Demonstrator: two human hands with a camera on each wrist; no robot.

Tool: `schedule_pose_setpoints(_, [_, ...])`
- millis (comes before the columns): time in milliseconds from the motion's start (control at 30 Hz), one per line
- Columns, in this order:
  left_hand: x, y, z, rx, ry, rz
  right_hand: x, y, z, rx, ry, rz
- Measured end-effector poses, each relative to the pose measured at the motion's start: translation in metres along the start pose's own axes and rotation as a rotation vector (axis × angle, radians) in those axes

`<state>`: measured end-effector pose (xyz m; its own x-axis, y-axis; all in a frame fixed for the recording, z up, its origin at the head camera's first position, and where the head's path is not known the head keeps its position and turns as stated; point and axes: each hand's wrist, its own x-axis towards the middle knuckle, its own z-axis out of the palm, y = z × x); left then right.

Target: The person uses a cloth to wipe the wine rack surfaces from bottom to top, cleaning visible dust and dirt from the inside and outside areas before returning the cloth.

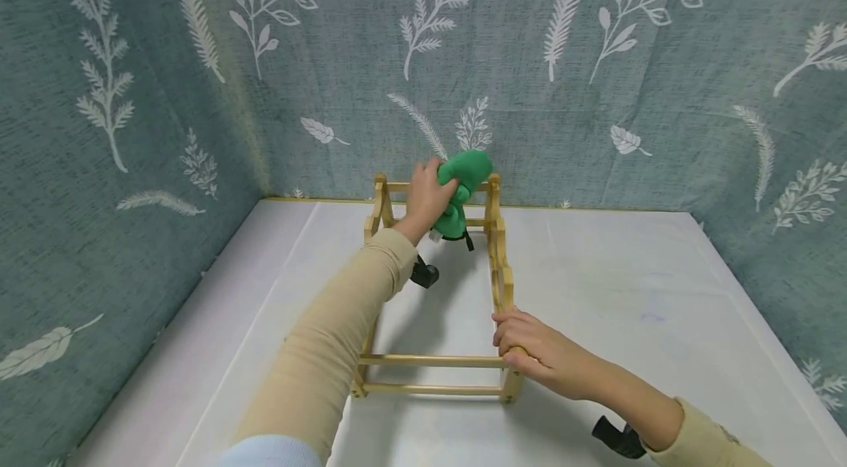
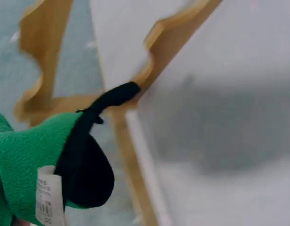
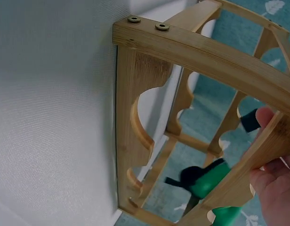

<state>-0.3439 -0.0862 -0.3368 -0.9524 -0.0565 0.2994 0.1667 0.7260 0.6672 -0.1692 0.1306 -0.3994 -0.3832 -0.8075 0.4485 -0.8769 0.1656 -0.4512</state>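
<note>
In the head view my left hand grips a green plush item over the far end of a wooden rack. The plush has a black base, a black strap sticking out and a white label. Whether it touches the rack cannot be made out. At the near right corner, my right hand holds the rack's side rail, thumb and fingers around the wood. Scalloped cut-outs run along the rack's sides, joined by round crossbars.
The rack stands on a white tabletop. Behind and at both sides hangs a grey-green cloth with white leaf prints. A black wrist-worn device sits under the left wrist, another by the right wrist.
</note>
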Motion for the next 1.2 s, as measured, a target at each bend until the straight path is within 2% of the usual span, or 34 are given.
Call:
schedule_pose_setpoints(100, [-0.004,-0.003,0.016,0.018,-0.045,-0.018,0.001,0.000,0.001,0.012,-0.005,-0.007])
schedule_pose_setpoints(167, [-0.007,-0.008,0.022,0.030,-0.035,-0.043,0.002,0.000,0.001,0.021,-0.009,-0.009])
schedule_pose_setpoints(233, [-0.007,-0.014,0.023,0.043,-0.011,-0.058,0.003,0.000,0.002,0.025,-0.012,-0.008])
schedule_pose_setpoints(333, [-0.006,-0.021,0.016,0.067,0.028,-0.062,0.004,0.001,0.002,0.027,-0.019,-0.006])
schedule_pose_setpoints(533, [0.005,-0.027,-0.016,0.053,0.100,-0.097,0.004,0.000,0.000,0.027,-0.019,-0.004])
schedule_pose_setpoints(633, [0.012,-0.031,-0.038,0.043,0.162,-0.143,0.002,0.000,-0.001,0.021,-0.017,-0.005])
schedule_pose_setpoints(733, [0.015,-0.035,-0.060,-0.007,0.229,-0.166,0.001,-0.001,0.000,0.014,-0.014,0.000])
schedule_pose_setpoints(800, [0.016,-0.036,-0.075,-0.069,0.271,-0.150,0.000,-0.001,0.000,0.013,-0.015,0.005])
schedule_pose_setpoints(1000, [0.011,-0.037,-0.113,-0.152,0.382,-0.081,-0.002,-0.002,0.000,0.000,-0.017,0.058])
schedule_pose_setpoints(1100, [0.006,-0.040,-0.128,-0.187,0.413,-0.050,-0.008,0.000,-0.001,0.000,0.004,0.080])
schedule_pose_setpoints(1200, [0.000,-0.046,-0.139,-0.185,0.418,-0.032,-0.017,0.005,-0.006,0.054,0.041,0.084])
